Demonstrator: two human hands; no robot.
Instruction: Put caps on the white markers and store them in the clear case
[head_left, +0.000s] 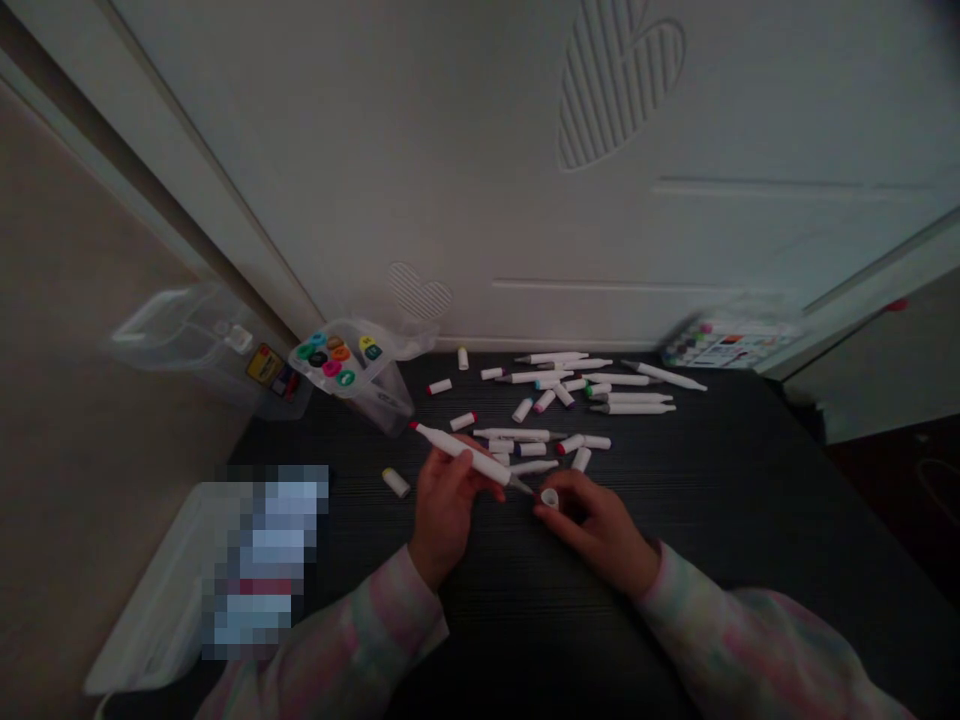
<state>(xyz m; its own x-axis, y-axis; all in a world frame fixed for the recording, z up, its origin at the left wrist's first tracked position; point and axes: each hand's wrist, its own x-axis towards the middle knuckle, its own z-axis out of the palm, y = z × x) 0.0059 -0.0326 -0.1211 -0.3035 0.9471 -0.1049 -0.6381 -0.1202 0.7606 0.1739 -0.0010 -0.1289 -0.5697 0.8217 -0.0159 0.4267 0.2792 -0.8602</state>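
Note:
My left hand [444, 500] is closed around the middle of a white marker [469, 458]. Its red tip points up and to the left, and its grey tapered end points toward my right hand [600, 525]. Between the fingers of that hand is a small white marker cap [550, 497], its hollow opening facing the marker's grey end. Cap and marker end are close together; whether they touch I cannot tell. Just beyond my hands lie several uncapped white markers [517, 435] and loose caps [570, 444]. One yellow-ended cap [395, 482] lies left of my left hand.
A clear case [382, 395] holding several capped markers stands at the back left, beside a clear cover [195, 335]. A blurred-out screen [270, 560] lies at the left on a pale flat case [161, 600]. Another marker set [731, 340] stands back right, against the white panel [465, 150].

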